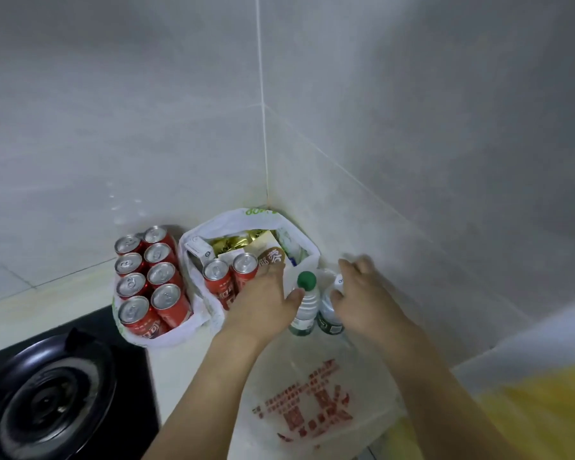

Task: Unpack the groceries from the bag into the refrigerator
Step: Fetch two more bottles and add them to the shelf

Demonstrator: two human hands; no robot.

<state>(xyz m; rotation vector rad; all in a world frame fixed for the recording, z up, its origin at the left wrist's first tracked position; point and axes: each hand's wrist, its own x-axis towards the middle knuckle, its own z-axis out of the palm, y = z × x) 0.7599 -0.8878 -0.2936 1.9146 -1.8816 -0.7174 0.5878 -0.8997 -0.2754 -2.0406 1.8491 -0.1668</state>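
Flat on the bench [180, 356] at the near edge lies a clear plastic bag w/ red print [312, 403], 2 water bottles standing at its far end. Left hand [263, 303] reaches over it: thumb touches the neck of the green-capped bottle [306, 302], other fingers stretched forward onto the rim of the white grocery bag [213, 227], not clenched. Right hand [362, 293] hovers just beside the 2nd bottle [331, 310], fingers spread and loose, blurred; can't tell if they touch it.

White grocery bag sits in the wall corner, mouth open. Inside: 2 red cans [229, 277] upright at the front, gold foil pack [239, 242] behind, small white box [198, 249] at left, a pale packet w/ brown round label [273, 255], and a white-green item at right, too blurred to name.

Left of it, touching, a 2nd white bag holding 8 red cans [146, 277] upright in 2 rows.

Bottom left: black gas hob w/ burner [47, 403] set in the bench. Grey tiled walls [146, 111] behind. Yellow blur, bottom right corner, unclear.
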